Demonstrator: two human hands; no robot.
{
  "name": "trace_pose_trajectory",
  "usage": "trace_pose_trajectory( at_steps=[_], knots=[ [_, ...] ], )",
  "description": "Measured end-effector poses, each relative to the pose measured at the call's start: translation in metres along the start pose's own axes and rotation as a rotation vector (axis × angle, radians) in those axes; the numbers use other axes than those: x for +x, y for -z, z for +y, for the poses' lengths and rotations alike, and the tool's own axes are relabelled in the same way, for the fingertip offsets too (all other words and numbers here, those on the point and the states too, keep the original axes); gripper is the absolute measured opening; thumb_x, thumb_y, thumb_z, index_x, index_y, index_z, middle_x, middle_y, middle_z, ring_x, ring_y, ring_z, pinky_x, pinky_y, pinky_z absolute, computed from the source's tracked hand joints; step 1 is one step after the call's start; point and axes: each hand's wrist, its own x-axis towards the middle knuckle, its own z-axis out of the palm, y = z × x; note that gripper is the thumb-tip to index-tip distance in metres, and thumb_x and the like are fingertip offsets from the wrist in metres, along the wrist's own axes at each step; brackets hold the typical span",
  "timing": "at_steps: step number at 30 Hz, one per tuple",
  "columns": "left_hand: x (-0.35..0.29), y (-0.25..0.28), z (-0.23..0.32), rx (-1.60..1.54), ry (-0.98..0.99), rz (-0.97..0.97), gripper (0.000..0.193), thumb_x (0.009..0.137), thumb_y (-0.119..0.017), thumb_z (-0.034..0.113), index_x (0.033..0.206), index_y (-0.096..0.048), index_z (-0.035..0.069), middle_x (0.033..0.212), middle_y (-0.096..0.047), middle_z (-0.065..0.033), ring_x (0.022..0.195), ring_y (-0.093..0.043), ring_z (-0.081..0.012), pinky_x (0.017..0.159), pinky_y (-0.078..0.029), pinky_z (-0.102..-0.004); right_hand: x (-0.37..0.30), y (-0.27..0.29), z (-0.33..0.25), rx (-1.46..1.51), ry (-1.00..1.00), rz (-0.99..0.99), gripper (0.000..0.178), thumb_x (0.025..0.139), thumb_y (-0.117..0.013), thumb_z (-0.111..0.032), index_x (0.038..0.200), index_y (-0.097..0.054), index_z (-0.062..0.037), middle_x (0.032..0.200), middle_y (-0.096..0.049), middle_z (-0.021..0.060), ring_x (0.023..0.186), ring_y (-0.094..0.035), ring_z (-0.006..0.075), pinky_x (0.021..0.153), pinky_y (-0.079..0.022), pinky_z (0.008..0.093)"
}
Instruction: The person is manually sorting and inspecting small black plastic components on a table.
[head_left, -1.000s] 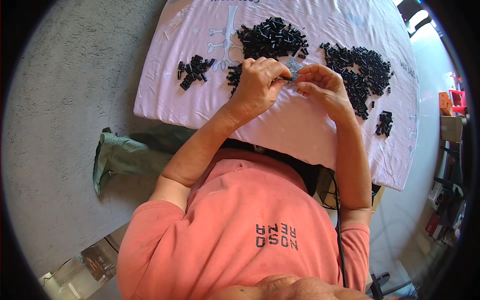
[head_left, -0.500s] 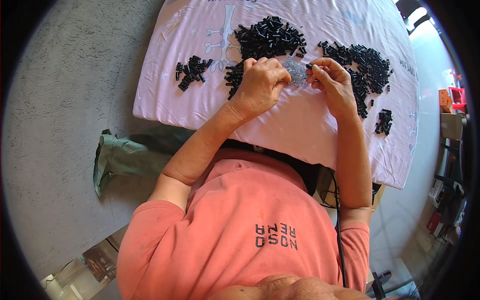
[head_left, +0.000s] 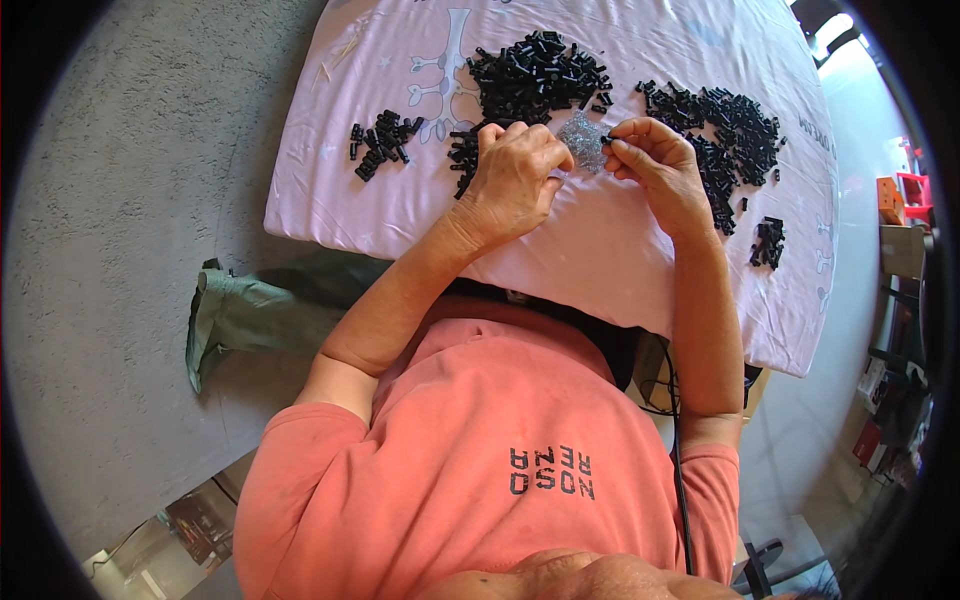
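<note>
Between my two hands lies a pile of small silvery metal pieces [head_left: 582, 140] on the cloth, each too small to make out. My right hand [head_left: 660, 172] pinches a small black plastic piece [head_left: 606, 143] between thumb and forefinger, at the pile's right edge. At the pile's left side, my left hand [head_left: 510, 182] is closed with its fingers curled in; its fingertips are partly hidden, and whatever they hold cannot be made out. Just beyond my left hand rises a big heap of black plastic pieces [head_left: 540, 75], part of it running down behind my knuckles.
A pink patterned cloth [head_left: 590, 260] covers the table. To the right spreads another heap of black pieces [head_left: 735, 130], with a small cluster [head_left: 768, 243] nearer. Black joined-looking parts [head_left: 383, 143] lie at left, thin pale sticks [head_left: 338, 55] at far left. Green fabric [head_left: 265, 305] hangs beside the table.
My right hand has shifted slightly left with the black piece, closer to the silvery pile. My left hand has drawn back a little to the left, uncovering more of that pile.
</note>
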Motion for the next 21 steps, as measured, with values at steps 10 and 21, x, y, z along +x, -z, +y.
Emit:
trace_pose_trajectory(
  at_steps=[10,21],
  knots=[
    [-0.003,-0.007,0.008,0.106,0.049,0.007,0.014,0.074,-0.075,0.013,0.084,-0.065,0.014,0.09,-0.059,-0.0007,0.093,-0.055,-0.0213,0.088,-0.032,-0.0415,0.0,-0.001,0.001,-0.036,-0.009,-0.052,0.015,0.091,-0.067,-0.003,0.105,-0.067,-0.0003,0.091,-0.069,0.0042,0.078,-0.065,0.0097,0.071,-0.053,0.0223],
    [0.009,0.005,0.018,-0.409,0.092,0.212,0.013,0.083,-0.067,-0.003,0.091,-0.058,0.002,0.079,-0.063,-0.0113,0.071,-0.064,-0.0257,0.063,-0.051,-0.0328,-0.002,-0.003,-0.001,0.024,-0.048,-0.111,0.015,0.091,-0.066,-0.003,0.106,-0.066,-0.0002,0.09,-0.068,0.0046,0.079,-0.066,0.0105,0.072,-0.054,0.0226]
  ],
)
